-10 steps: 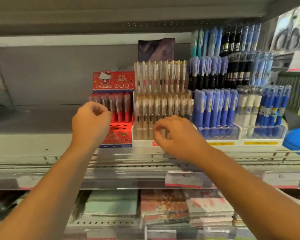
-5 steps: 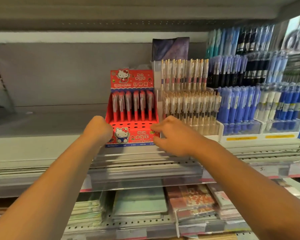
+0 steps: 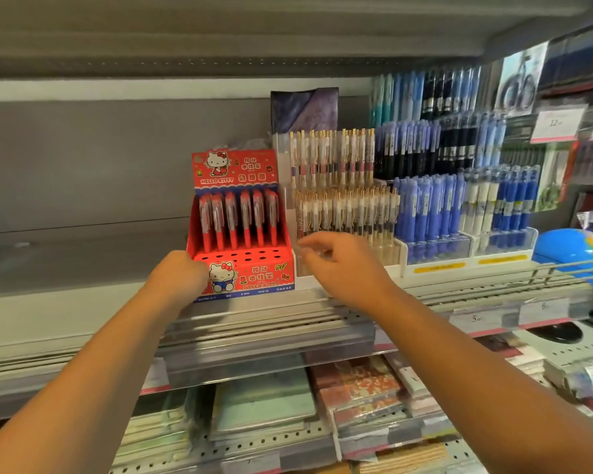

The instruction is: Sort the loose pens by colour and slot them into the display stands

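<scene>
Shelf (image 3: 65, 302): shop shelving, head view; pen stands packed side by side.
Red stand (image 3: 250, 275): red pens (image 3: 237, 220) fill the back row, front holes vacant; we see no strays.
Left grip (image 3: 178, 275): curled at the stand's left front corner; whether it holds the stand, we cannot tell.
Right grip (image 3: 343, 268): half-curled before the clear stand (image 3: 303, 285); any pinch unclear.
Risk: we judge a nudge could tip the card stand, or colours could get mixed.
</scene>
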Motion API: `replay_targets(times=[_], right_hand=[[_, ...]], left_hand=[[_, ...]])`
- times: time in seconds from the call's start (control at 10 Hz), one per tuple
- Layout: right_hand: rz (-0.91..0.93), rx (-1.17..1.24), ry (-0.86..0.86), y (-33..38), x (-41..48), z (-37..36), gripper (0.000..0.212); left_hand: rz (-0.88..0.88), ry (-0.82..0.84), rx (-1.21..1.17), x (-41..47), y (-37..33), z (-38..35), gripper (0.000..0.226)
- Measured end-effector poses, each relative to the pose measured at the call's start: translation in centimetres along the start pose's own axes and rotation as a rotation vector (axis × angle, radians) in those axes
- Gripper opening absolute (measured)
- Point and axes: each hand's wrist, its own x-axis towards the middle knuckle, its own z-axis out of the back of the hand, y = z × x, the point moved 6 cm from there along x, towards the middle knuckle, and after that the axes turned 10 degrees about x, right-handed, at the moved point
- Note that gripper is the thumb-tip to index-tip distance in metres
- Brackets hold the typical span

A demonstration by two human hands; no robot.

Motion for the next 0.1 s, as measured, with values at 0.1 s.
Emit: replay_targets(times=[0.1], right_hand=[[-0.033,0.188,-0.124,-0.67,-3.07,2.26,0.018]], left_hand=[[-0.192,-0.375,0.066,-3.68,-1.77,2.13,0.009]])
